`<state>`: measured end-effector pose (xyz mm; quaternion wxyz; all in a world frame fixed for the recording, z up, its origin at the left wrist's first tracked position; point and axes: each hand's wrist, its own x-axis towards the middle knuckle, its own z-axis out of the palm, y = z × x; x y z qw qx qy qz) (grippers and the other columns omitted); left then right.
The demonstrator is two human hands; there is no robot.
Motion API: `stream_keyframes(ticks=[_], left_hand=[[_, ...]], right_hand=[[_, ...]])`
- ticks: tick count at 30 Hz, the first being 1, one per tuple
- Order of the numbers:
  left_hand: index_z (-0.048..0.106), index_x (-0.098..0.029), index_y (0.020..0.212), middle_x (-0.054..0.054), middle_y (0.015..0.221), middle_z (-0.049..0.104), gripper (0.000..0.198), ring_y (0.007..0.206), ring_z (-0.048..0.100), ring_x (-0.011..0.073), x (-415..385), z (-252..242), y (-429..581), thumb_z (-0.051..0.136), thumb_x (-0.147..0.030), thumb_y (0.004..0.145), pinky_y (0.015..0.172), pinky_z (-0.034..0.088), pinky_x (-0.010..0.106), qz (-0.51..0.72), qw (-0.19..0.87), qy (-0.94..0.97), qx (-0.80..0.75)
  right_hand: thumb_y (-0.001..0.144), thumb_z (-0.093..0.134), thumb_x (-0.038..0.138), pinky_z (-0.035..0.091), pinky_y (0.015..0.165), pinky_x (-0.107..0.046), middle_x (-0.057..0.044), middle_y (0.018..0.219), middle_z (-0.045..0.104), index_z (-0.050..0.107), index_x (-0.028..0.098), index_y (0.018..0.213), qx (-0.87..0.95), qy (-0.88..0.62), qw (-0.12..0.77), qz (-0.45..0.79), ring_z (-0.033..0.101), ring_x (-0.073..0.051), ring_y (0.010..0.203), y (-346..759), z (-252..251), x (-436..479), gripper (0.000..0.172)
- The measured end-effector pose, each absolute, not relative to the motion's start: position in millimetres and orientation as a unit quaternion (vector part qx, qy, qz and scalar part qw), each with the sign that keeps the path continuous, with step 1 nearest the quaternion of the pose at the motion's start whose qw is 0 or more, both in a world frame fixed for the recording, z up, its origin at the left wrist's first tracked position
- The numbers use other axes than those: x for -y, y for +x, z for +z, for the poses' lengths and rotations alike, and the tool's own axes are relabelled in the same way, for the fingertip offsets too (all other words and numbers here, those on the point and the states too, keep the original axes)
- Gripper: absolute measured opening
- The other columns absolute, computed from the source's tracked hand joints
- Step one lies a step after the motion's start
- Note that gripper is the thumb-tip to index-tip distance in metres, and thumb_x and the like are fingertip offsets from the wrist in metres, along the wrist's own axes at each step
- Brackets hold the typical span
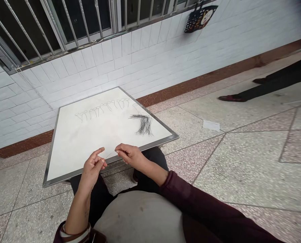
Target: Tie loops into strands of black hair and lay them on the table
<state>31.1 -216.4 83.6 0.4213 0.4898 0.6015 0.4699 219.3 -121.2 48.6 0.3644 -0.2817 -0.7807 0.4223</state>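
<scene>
My right hand (130, 155) pinches one end of a thin wire (110, 154) between thumb and forefinger, above the near edge of a white board (74, 148). The strand runs across to my left hand (94, 163), whose thumb is pressed against the fingers while the forefinger points outward. Along the far part of the board lies a row of several thin wires with looped ends (101, 107). A loose bundle of dark, straight wires (144, 125) rests near the right side.
A metal rim (50, 168) frames the board, above my knees. Beyond it stands a white tiled wall (99, 64) with barred windows (81, 23) and a hanging black basket (197, 20). To the right are a person's legs (264, 86) and white paper (211, 125) on the floor.
</scene>
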Motion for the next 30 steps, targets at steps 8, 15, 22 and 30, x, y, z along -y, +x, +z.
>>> stream_keyframes(ticks=[8,15,22,30], left_hand=[[0.049,-0.02,0.135,-0.004,0.063,0.055,0.057,0.064,0.053,0.0132,210,83,31,0.059,-0.034,0.081,0.066,0.042,0.025,0.466,0.378,0.499,-0.625],[0.052,-0.017,0.131,-0.002,0.07,0.058,0.06,0.072,0.056,0.0149,205,64,12,0.062,-0.046,0.08,0.072,0.046,0.028,0.519,0.336,0.411,-0.67],[0.06,-0.018,0.124,0.0,0.069,0.06,0.062,0.068,0.056,0.0153,199,27,12,0.067,-0.054,0.074,0.064,0.047,0.026,0.465,0.424,0.43,-0.647],[0.056,-0.015,0.129,0.0,0.069,0.059,0.07,0.066,0.053,0.0156,191,6,2,0.065,-0.059,0.074,0.064,0.046,0.027,0.436,0.453,0.418,-0.656]], right_hand=[[0.089,0.048,0.029,0.04,0.04,-0.018,0.002,0.068,0.058,0.057,0.021,0.084,0.731,-0.324,0.357,0.482,0.048,-0.007,0.042,218,44,112,0.014],[0.08,0.06,0.039,0.041,0.038,-0.016,0.0,0.071,0.065,0.056,0.017,0.081,0.533,-0.405,0.482,0.565,0.046,-0.005,0.043,245,39,55,0.022],[0.084,0.055,0.027,0.045,0.045,-0.015,-0.003,0.076,0.069,0.058,0.017,0.082,0.567,-0.522,0.454,0.447,0.055,-0.008,0.055,279,38,-9,0.011],[0.084,0.054,0.017,0.04,0.046,-0.016,-0.003,0.073,0.07,0.059,0.016,0.08,0.589,-0.605,0.396,0.361,0.053,-0.007,0.05,312,26,-101,0.007]])
